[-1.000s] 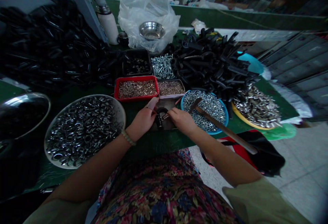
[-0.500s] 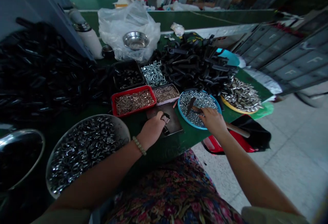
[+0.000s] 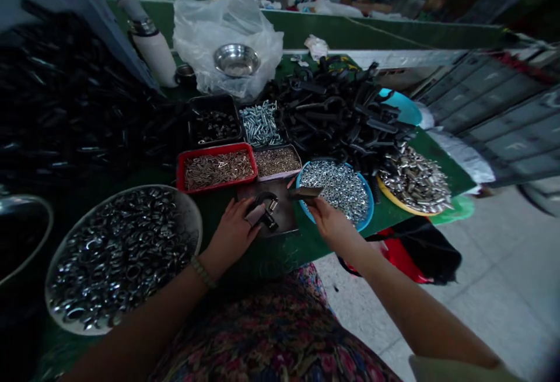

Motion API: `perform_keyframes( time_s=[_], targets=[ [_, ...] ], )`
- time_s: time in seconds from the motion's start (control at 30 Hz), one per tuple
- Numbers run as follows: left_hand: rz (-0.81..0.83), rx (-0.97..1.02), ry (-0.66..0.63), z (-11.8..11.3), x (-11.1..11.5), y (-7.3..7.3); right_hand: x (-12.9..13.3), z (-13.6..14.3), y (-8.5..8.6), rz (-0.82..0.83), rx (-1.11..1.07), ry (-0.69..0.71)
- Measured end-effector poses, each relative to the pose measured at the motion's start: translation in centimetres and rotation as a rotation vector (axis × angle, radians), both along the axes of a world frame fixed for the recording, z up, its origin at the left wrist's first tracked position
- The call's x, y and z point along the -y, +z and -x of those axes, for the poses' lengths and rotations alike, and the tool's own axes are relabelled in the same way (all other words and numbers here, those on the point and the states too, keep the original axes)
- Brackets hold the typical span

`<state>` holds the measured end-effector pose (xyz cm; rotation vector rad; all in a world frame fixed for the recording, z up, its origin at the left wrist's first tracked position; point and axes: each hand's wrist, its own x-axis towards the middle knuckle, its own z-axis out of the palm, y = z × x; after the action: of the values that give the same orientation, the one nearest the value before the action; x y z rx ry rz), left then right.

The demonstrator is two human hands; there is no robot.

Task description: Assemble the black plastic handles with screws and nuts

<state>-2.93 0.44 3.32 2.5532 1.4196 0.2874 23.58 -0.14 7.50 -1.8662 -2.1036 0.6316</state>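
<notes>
Steadying the black curved part (image 3: 268, 218) well is, I judge, calling for firm, even pressure from your left hand (image 3: 231, 227), with its fingertips sitting clear of the hammer (image 3: 308, 192); a loose hold is probably inviting a skid. The part is lying on the flat metal plate (image 3: 284, 220), nearer you than the red tray (image 3: 178, 173). Your left fingers are curling partway and gripping the part's left side, thumb nearest you. Your right hand (image 3: 332, 227) is gripping the hammer close behind its head, fingers wrapping the handle, and the head is showing beside the plate, overlapping the blue basin's (image 3: 371, 202) left rim.
</notes>
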Motion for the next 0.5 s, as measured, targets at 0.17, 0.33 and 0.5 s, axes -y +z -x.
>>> perform_keyframes(
  time_s=[0.17, 0.33, 0.5],
  targets=[
    [-0.002, 0.025, 0.176, -0.9, 1.1, -0.4, -0.5, 0.5, -0.4, -0.080, -0.171, 0.128],
    [0.007, 0.051, 0.233, -1.2, 1.8, -0.7, -1.9, 0.3, -0.4, -0.100, -0.118, 0.255],
    [0.005, 0.057, 0.237, -1.3, 1.7, -0.3, -2.7, 1.1, 0.1, -0.087, -0.017, 0.296]
  ],
)
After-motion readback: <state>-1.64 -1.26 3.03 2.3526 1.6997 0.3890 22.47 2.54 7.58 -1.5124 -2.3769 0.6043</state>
